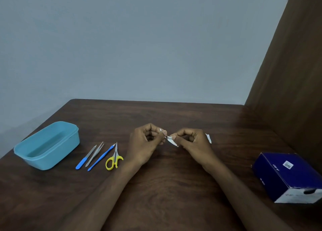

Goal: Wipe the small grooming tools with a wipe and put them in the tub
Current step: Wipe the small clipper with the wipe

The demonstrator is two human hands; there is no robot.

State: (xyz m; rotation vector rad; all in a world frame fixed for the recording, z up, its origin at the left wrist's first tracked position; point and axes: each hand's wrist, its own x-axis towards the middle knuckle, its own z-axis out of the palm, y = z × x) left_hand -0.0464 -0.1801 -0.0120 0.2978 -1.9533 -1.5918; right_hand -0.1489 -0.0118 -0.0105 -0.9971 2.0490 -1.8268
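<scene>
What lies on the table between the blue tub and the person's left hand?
In the head view, four tools lie in a row between the tub and the left hand: nail file, tweezers, blue-handled tool, yellow scissors.

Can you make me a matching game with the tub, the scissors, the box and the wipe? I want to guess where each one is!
Things:
1. tub
2. scissors
3. box
4. wipe

Places:
A. pinched in the right hand
B. far left of the table
C. far right of the table
D. beside the blue-handled tools

Pairs: 1-B, 2-D, 3-C, 4-A
</scene>
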